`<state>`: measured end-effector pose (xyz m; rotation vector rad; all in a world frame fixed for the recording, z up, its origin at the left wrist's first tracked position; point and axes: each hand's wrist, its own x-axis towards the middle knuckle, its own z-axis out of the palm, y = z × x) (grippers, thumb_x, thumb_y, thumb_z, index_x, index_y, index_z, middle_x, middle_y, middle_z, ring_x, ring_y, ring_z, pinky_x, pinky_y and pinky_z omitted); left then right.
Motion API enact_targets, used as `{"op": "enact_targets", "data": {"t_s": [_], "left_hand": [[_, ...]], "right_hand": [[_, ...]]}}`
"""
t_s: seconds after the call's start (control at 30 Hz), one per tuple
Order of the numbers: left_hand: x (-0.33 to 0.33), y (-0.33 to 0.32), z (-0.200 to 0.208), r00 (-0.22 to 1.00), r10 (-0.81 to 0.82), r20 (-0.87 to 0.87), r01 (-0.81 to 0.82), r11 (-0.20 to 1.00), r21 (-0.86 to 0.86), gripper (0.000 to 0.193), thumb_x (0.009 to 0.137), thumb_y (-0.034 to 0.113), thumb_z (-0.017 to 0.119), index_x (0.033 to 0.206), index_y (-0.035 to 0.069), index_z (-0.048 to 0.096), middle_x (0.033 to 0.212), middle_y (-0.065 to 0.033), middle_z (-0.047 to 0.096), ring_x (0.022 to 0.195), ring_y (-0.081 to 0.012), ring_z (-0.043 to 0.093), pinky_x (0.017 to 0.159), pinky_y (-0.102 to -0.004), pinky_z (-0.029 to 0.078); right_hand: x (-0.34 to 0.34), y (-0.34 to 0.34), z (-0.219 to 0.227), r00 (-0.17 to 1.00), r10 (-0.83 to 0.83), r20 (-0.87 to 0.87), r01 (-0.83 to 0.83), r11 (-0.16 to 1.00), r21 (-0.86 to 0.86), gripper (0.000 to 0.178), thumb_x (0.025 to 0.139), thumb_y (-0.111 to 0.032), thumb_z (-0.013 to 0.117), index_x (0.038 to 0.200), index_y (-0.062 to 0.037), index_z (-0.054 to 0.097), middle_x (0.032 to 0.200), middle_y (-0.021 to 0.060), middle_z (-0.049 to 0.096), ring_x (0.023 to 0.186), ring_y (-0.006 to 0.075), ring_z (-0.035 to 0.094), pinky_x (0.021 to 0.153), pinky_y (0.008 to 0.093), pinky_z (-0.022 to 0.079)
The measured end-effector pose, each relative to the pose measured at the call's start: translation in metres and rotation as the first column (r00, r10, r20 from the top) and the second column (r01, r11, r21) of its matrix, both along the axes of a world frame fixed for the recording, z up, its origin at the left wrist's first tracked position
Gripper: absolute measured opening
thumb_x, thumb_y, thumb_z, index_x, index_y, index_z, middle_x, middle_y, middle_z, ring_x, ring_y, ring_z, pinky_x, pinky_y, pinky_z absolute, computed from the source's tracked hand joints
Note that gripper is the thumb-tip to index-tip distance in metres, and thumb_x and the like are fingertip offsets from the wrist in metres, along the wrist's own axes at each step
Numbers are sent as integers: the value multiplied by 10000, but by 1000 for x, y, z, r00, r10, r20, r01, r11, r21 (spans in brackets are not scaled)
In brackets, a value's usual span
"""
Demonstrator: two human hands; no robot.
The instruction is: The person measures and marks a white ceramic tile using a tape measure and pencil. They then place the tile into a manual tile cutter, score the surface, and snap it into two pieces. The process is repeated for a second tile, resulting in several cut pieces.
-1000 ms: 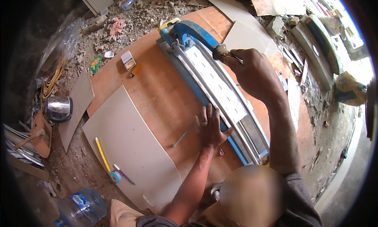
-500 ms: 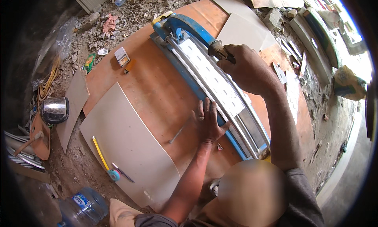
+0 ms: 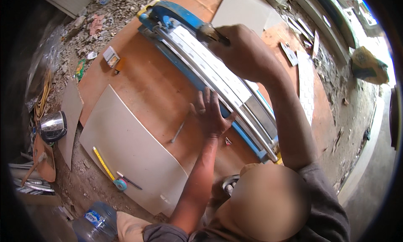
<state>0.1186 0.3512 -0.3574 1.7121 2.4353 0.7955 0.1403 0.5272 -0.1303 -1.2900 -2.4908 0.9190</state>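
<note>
A long blue tile cutter (image 3: 178,70) with metal rails lies slantwise on the reddish-brown board. A white tile (image 3: 233,89) with a pattern of slots lies in it, partly covered by the rails. My right hand (image 3: 241,49) is closed round the cutter's handle (image 3: 205,32), which joins a curved blue arm at the far end. My left hand (image 3: 212,116) rests with fingers spread at the near-left edge of the cutter, fingertips touching its blue side. Nothing is held in that hand. A thin metal rod (image 3: 178,132) lies on the board beside it.
Left of the cutter, a large beige sheet (image 3: 130,145) carries a teal tape measure (image 3: 120,184) and a dark pen (image 3: 129,181). A small box (image 3: 111,57) lies farther off. Rubble (image 3: 126,15) borders the board; tile strips (image 3: 305,87) lie right, a water bottle (image 3: 95,221) lower left.
The view has shifted, so the cutter and both hands appear farther up and left. My right hand keeps its grip on the handle, and my left hand stays against the cutter's side.
</note>
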Motion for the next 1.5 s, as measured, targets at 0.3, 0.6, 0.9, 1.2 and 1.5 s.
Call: {"op": "enact_targets", "data": {"t_s": [0.3,0.6,0.9,1.2,1.5], "left_hand": [[-2,-2,-14,997,70,-28,-65,988,143,1013,652,698,777,1390,114,400,1521,-197,366,1420,-421,308,1062,-744,171],[-22,-56,15,981,178,-80,-169,980,106,946,736,663,757,1418,139,363,1497,-220,405,1368,-460,379,1034,-757,186],[-15,29,27,918,391,67,-372,907,-199,989,807,518,729,1479,-35,258,1468,-280,395,1326,-453,441,1053,-670,286],[-27,20,8,870,399,291,-403,914,-46,943,782,281,752,1506,-18,226,1382,-320,483,1183,-465,557,1003,-503,450],[-74,-14,16,807,209,552,-315,944,102,929,768,121,689,1531,-15,176,1388,-330,457,1240,-442,520,1054,-483,424]], "right_hand": [[126,25,-81,907,-156,-392,134,988,-82,537,932,-267,680,1379,-3,541,1001,120,708,800,191,669,791,310,539],[179,4,-183,981,-105,-164,61,965,-256,600,852,-211,746,1395,-57,545,1201,160,645,1030,231,651,864,374,535],[164,21,-212,949,-311,-52,252,848,-467,307,817,-201,748,1029,21,739,858,87,712,753,171,643,647,336,523],[176,39,-216,767,-625,-150,243,498,-833,236,917,-223,682,1050,-27,688,785,40,641,654,132,586,535,301,441],[247,26,-207,574,-764,-295,305,534,-788,299,965,-144,624,1156,84,663,1018,140,698,906,216,694,791,324,575]]}}
